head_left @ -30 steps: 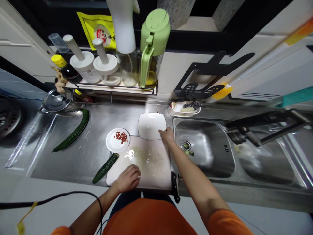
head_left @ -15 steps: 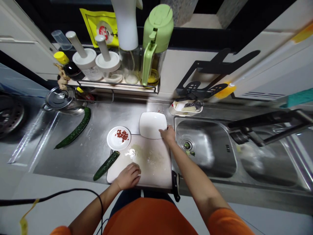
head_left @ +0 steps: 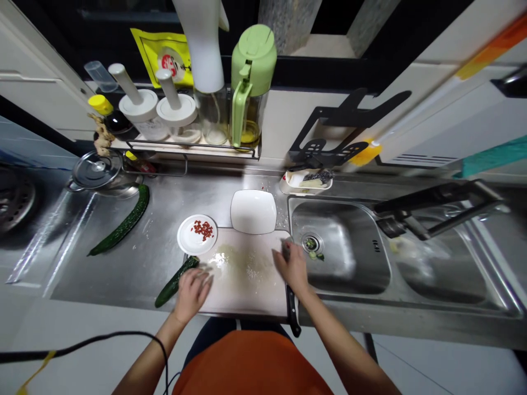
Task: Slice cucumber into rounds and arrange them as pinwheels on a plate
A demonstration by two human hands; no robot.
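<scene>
My left hand point(head_left: 192, 289) lies at the left edge of the white cutting board point(head_left: 247, 277), fingers spread, empty, touching or nearly touching the end of a short cucumber piece point(head_left: 173, 283). Over the board's right edge, my right hand point(head_left: 290, 267) has its fingers stretched out above the blade of a knife. The knife's black handle point(head_left: 292, 314) sticks out behind my wrist. Beyond the board sits an empty square white plate point(head_left: 253, 212). To its left, a small round plate point(head_left: 197, 235) holds chopped red bits.
A whole cucumber point(head_left: 121, 222) lies on the steel counter at left, near a pot lid point(head_left: 96, 170). The sink point(head_left: 341, 258) with scraps at its drain is to the right, under a faucet point(head_left: 432, 211). A condiment rack point(head_left: 185, 118) and a soap dish point(head_left: 307, 181) stand at the back.
My right hand has let go of the square plate and drawn back to the board's right edge over the knife. My left hand has slid left and opened toward the cucumber piece.
</scene>
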